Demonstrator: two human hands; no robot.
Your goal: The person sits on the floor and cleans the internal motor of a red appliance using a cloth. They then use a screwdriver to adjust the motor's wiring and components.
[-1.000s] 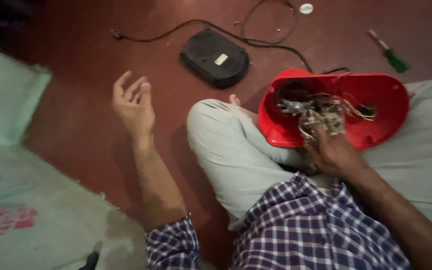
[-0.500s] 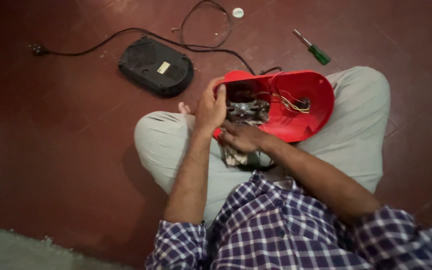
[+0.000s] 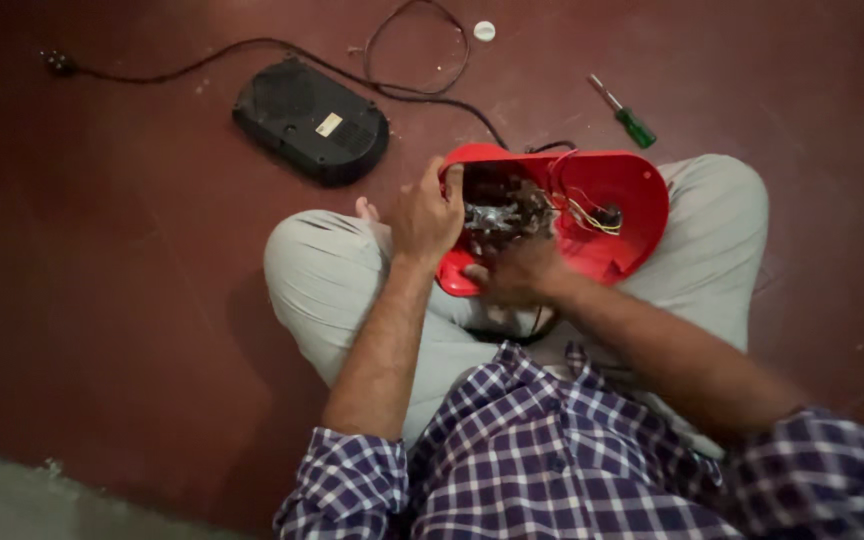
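Note:
A red plastic appliance shell (image 3: 620, 215) lies open on my lap, with a metal motor part (image 3: 497, 212) and thin coloured wires (image 3: 592, 215) inside. My left hand (image 3: 424, 215) grips the shell's left rim, thumb hooked over the edge. My right hand (image 3: 517, 272) reaches into the shell from below, fingers closed around the motor part. I sit cross-legged in light grey trousers and a checked shirt.
A black oval base cover (image 3: 310, 122) lies on the dark red floor to the upper left, with a black power cord (image 3: 252, 45) and plug running past it. A green-handled screwdriver (image 3: 627, 115) and a small white cap (image 3: 484, 31) lie beyond the shell.
My left hand, raised open in the air a second ago, has come over and taken hold of the shell's left rim. The view has swung left and steadied.

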